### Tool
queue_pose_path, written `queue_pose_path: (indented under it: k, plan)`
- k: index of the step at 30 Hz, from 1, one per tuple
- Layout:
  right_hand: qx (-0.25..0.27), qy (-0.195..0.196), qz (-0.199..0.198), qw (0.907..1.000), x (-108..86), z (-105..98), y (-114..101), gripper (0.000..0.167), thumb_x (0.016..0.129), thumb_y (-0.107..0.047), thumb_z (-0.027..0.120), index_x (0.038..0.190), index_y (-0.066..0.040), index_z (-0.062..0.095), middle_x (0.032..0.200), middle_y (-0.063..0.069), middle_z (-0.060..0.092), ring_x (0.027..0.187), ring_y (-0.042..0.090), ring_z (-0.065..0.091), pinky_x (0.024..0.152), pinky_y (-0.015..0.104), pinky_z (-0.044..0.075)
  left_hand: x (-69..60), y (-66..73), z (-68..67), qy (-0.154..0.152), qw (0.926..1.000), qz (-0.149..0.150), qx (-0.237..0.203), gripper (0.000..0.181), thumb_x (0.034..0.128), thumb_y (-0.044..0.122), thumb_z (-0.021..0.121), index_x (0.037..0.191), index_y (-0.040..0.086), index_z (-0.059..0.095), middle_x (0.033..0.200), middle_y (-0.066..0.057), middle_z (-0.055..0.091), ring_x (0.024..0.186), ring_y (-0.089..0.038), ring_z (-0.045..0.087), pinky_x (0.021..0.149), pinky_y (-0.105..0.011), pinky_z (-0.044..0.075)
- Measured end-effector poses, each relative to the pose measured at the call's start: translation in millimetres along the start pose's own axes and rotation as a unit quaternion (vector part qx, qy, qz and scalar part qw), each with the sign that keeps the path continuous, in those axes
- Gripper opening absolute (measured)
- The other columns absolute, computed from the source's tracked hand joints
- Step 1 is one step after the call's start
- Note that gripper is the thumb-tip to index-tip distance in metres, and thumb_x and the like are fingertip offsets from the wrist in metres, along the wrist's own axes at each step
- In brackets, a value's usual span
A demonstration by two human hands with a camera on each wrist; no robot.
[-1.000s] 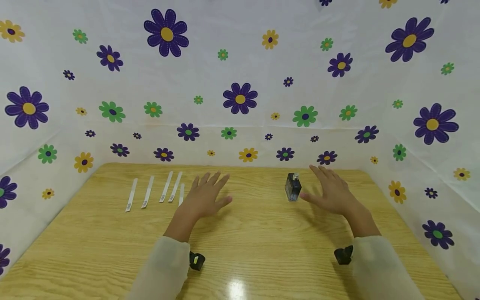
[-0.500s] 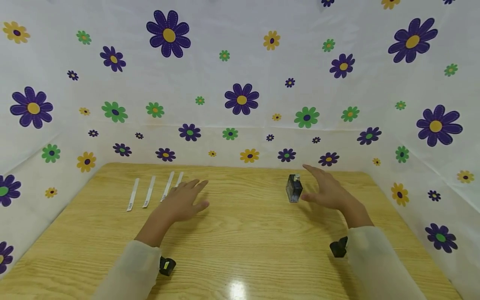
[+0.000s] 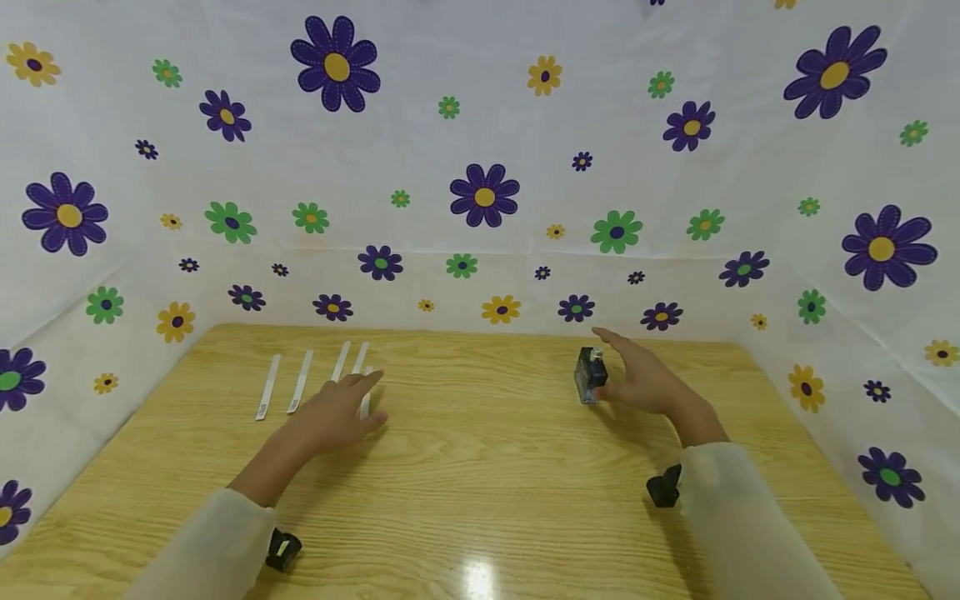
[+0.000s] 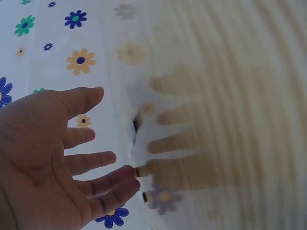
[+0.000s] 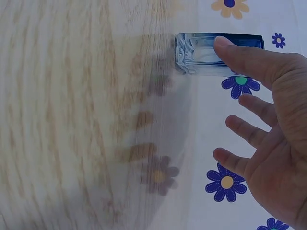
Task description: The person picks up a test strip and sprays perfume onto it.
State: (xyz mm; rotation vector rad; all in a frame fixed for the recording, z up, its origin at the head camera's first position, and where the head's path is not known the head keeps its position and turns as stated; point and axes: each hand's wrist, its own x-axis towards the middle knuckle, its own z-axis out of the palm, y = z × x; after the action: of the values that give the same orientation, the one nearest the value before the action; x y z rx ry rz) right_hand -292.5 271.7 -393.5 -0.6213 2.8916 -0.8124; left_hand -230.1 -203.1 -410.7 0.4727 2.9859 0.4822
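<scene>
A dark glass perfume bottle [image 3: 585, 377] with a clear cap stands at the back right of the table. Beside it my right hand [image 3: 647, 379] is held with fingers spread. In the right wrist view the thumb overlaps the bottle [image 5: 199, 55]; I cannot tell whether it touches. My left hand [image 3: 330, 421] reaches over the nearer ends of several white paper strips, fingers extended and holding nothing. Two strips lie uncovered to its left, the outermost strip [image 3: 267, 387] and its neighbour [image 3: 300, 382]. Other strips are partly hidden by the hand. In the left wrist view the palm [image 4: 38, 158] faces the camera.
The wooden table [image 3: 480, 467] reaches back to a white flowered cloth [image 3: 420, 167], which also rises along both sides. A dark wrist camera [image 3: 283, 550] sits below the left sleeve, and a second wrist camera [image 3: 663, 486] by the right sleeve.
My left hand has moved left and a little nearer, over the strips; the rightmost strip shows again. My right hand has shifted slightly left, closer to the bottle. Strips and bottle stay put.
</scene>
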Motion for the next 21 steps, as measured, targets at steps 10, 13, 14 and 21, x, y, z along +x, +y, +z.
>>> queue_pose_path:
  k: [10,13,14,21]
  plan:
    - [0.058,-0.015,0.031,0.9977,2.1,7.0,-2.2,0.100,0.088,-0.016,0.083,0.165,-0.023,0.020,0.163,0.020,0.031,0.146,0.048,0.033,0.113,0.069,0.027,-7.3,-10.8,-1.0,-0.007,0.9908,-0.037,-0.130,0.084,0.0948,0.036,0.074,0.153,-0.008,0.034,0.139,-0.038,0.051,0.128,-0.054,0.050,0.102,-0.064,0.044]
    - [0.071,-0.016,0.042,0.9965,3.1,8.6,-3.6,0.099,0.088,-0.014,0.083,0.165,-0.025,0.020,0.162,0.021,0.033,0.146,0.047,0.034,0.113,0.071,0.024,-8.0,-10.8,-0.4,-0.003,0.9847,-0.070,-0.160,0.086,0.0906,0.035,0.079,0.153,-0.005,0.036,0.139,-0.035,0.053,0.128,-0.052,0.050,0.103,-0.063,0.043]
    - [0.073,-0.016,0.044,0.9963,3.3,9.0,-4.4,0.099,0.088,-0.014,0.082,0.165,-0.025,0.020,0.162,0.021,0.034,0.145,0.047,0.035,0.113,0.071,0.023,-8.5,-10.5,-0.1,0.000,0.9824,-0.080,-0.169,0.086,0.0890,0.034,0.081,0.152,-0.005,0.037,0.139,-0.034,0.053,0.127,-0.051,0.051,0.102,-0.063,0.044]
    - [0.086,-0.018,0.048,0.9950,7.1,12.5,-9.2,0.097,0.088,-0.014,0.082,0.164,-0.023,0.023,0.158,0.024,0.039,0.142,0.048,0.039,0.112,0.071,0.027,-10.6,-13.3,4.4,0.007,0.9624,-0.125,-0.241,0.086,0.0822,0.022,0.088,0.150,-0.003,0.041,0.123,-0.023,0.059,0.090,-0.026,0.064,0.081,-0.041,0.054]
